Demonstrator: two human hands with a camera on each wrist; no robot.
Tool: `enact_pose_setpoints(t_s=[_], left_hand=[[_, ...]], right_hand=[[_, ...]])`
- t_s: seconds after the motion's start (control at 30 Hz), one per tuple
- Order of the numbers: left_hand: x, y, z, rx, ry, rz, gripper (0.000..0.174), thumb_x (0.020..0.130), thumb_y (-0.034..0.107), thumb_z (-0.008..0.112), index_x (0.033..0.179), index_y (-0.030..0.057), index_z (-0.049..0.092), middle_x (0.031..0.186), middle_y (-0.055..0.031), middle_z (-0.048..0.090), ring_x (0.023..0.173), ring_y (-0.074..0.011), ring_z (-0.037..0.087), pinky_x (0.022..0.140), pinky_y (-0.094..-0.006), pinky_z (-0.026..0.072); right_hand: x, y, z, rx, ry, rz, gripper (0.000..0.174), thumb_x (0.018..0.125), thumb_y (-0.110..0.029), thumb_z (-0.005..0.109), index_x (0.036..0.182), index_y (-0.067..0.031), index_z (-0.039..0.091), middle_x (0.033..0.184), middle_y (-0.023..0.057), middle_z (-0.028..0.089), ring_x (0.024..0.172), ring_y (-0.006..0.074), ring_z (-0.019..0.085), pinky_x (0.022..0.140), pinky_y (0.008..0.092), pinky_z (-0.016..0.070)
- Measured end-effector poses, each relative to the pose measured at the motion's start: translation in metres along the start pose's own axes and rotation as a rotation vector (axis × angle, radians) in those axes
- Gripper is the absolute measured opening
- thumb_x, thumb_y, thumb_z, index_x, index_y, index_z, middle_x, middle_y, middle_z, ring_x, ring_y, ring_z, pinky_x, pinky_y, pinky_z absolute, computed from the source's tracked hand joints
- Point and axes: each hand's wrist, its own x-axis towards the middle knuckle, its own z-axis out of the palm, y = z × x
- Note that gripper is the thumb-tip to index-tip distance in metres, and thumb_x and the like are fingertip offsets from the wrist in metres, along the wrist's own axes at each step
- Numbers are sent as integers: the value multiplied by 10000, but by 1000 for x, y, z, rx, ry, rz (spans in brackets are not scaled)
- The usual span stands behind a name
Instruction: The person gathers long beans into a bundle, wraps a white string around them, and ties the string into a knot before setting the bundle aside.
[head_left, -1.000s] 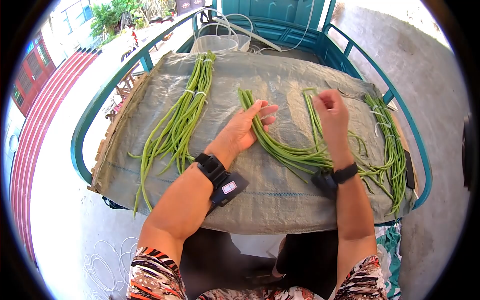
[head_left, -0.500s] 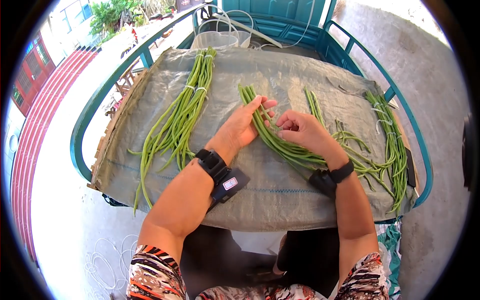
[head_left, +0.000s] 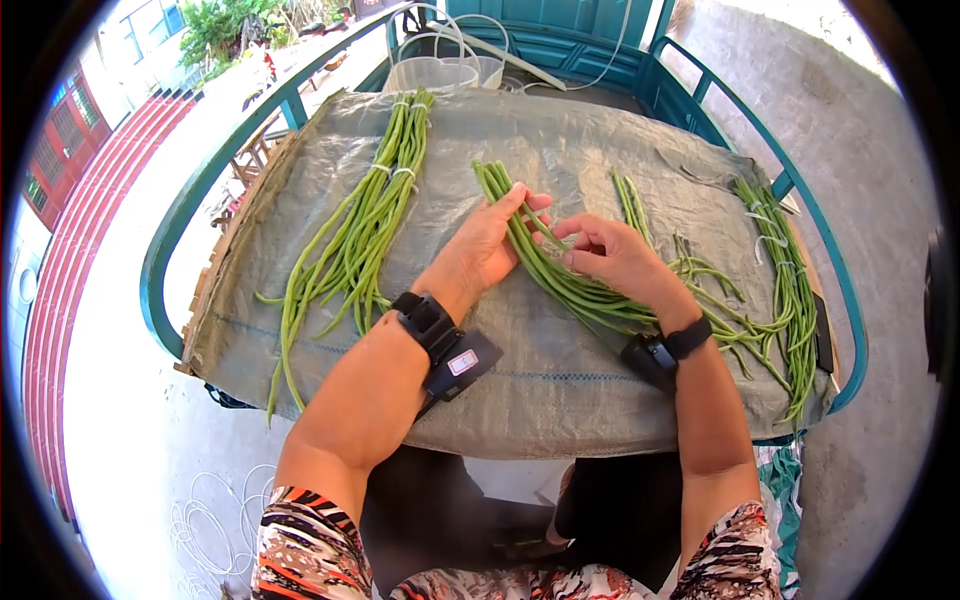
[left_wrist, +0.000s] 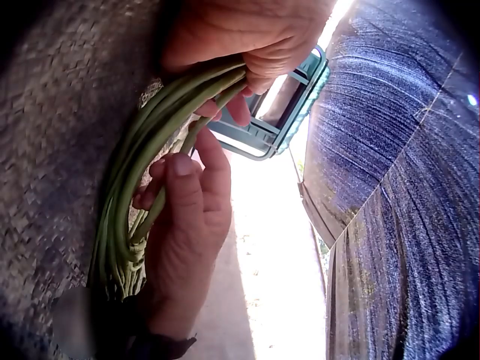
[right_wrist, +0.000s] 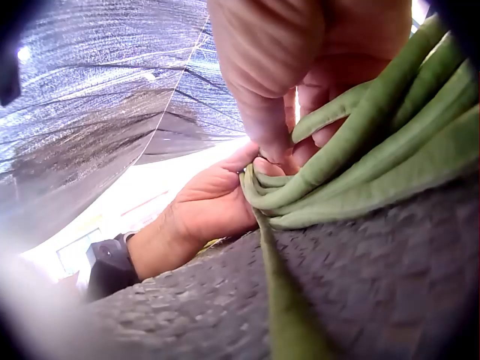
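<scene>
Left hand (head_left: 490,243): fingers curled round green beans (head_left: 565,290) | Right hand (head_left: 617,262): thumb and finger pinching one bean (left_wrist: 154,211) | Grey sheet (head_left: 540,425) beneath | Tied bunches (head_left: 372,225) either side

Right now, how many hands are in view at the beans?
2: the left hand holds the bunch of beans; the right hand, just right of it, pinches a single bean. No others show.

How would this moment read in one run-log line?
left hand: holds yardlong-bean bunch | right hand: pinches one bean | left tied bundle, right tied bundle: on woven sheet
</scene>
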Motion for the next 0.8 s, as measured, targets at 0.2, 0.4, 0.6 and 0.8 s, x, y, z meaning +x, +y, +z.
enact_pose_setpoints(t_s=[0.2, 0.4, 0.6, 0.8], left_hand=[[0, 1, 1, 12, -17, 11, 146, 943, 240, 561, 972, 99, 537, 1003, -98, 613, 889, -221, 583, 725, -333, 496], [0, 1, 3, 53, -4, 32, 183, 943, 258, 562, 992, 84, 537, 998, -111, 611, 891, -219, 587, 743, -346, 503], [-5, 2, 11, 57, 1, 14, 198, 950, 267, 547, 983, 73, 533, 933, -97, 614, 926, -238, 606, 825, -395, 512], [-3, -1, 8, -18, -7, 37, 187, 970, 262, 509, 879, 99, 493, 761, -10, 539, 807, -213, 585, 839, -423, 505]], right_hand=[[0, -2, 0, -16, -8, -2, 312, 827, -73, 615, 1136, -43, 584, 749, 10, 587, 679, 73, 530, 636, 229, 435], [-1, -2, 0, 2, -16, 3, 295, 829, -79, 617, 1119, -39, 585, 758, 7, 591, 688, 70, 538, 636, 226, 440], [-1, -3, 1, 6, 16, 7, 269, 828, -97, 629, 1084, -21, 590, 781, 8, 598, 695, 70, 546, 633, 227, 445], [-2, -4, -1, 35, 28, 71, 224, 823, -149, 647, 1013, -34, 618, 736, 15, 600, 681, 82, 551, 624, 234, 441]])
